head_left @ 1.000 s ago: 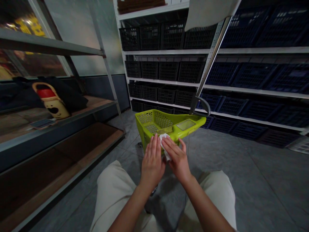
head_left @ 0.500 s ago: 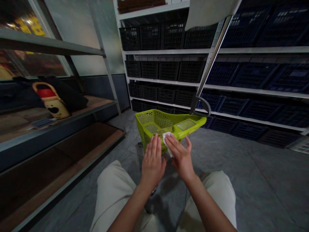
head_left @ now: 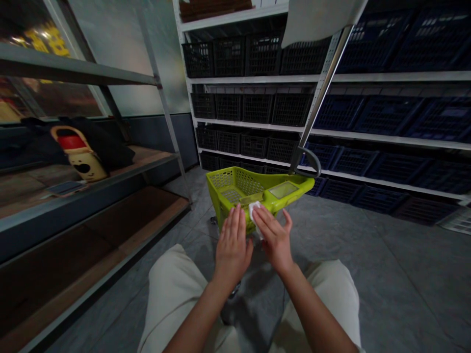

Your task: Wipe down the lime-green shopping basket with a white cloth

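A lime-green plastic shopping cart [head_left: 243,184] with perforated walls stands on the floor in front of my knees. My left hand [head_left: 233,242] lies flat against its near side, fingers stretched out and together. Just to the right, my right hand [head_left: 274,235] presses a crumpled white cloth or tissue [head_left: 254,211] against the cart's near rim. That hand's fingers lie over the white piece, and part of it hangs below them. A grey loop handle [head_left: 311,162] rises at the cart's far right end.
White shelving [head_left: 253,79] with black crates [head_left: 257,108] and blue crates [head_left: 392,115] stands behind the cart. At left, a metal-framed rack [head_left: 147,169] carries a cream bottle with a red top [head_left: 83,159] and a flat phone-like object [head_left: 66,188]. A metal pole [head_left: 327,81] slants up behind the cart.
Almost everything stays put. My right hand and the white cloth have shifted very slightly along the rim, while my left hand keeps its place on the cart.
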A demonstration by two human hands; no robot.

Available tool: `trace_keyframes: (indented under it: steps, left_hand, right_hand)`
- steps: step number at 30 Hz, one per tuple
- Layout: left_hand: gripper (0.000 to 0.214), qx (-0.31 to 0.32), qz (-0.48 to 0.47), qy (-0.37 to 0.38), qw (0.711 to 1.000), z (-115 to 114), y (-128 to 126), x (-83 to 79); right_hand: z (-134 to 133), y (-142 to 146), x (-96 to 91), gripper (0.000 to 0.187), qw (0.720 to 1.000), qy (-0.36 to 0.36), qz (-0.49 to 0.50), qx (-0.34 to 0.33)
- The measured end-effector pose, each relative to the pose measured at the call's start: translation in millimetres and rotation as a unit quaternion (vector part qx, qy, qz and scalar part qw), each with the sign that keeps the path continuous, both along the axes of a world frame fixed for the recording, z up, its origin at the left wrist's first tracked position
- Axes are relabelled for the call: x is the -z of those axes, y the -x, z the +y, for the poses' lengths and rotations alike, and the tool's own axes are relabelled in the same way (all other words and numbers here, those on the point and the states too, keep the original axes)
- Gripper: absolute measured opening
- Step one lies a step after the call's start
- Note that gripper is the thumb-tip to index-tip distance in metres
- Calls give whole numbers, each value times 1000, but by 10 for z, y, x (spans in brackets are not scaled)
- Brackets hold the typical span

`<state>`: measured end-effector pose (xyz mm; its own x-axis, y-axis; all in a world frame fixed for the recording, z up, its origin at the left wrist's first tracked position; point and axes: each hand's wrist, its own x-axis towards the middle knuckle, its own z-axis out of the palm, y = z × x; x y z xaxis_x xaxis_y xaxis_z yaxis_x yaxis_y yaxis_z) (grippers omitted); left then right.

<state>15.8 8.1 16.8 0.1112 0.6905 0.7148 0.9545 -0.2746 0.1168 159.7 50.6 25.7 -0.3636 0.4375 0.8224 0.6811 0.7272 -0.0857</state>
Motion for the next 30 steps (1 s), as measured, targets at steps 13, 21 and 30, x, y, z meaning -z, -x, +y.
trace_keyframes:
  steps: [13, 21, 30]
  left_hand:
    - [81, -3, -4, -2, 1000, 23, -29, 27]
    - [86, 7, -5, -8, 1000, 11, -15, 19]
    - [80, -3, -5, -2, 1000, 6, -37, -16]
  right_hand:
    - [81, -7, 8, 80, 996, 36, 54, 55]
    - [-59, 79, -19, 66, 999, -6, -23, -44]
    - [344, -397, -6, 87, 997, 16, 30, 74]
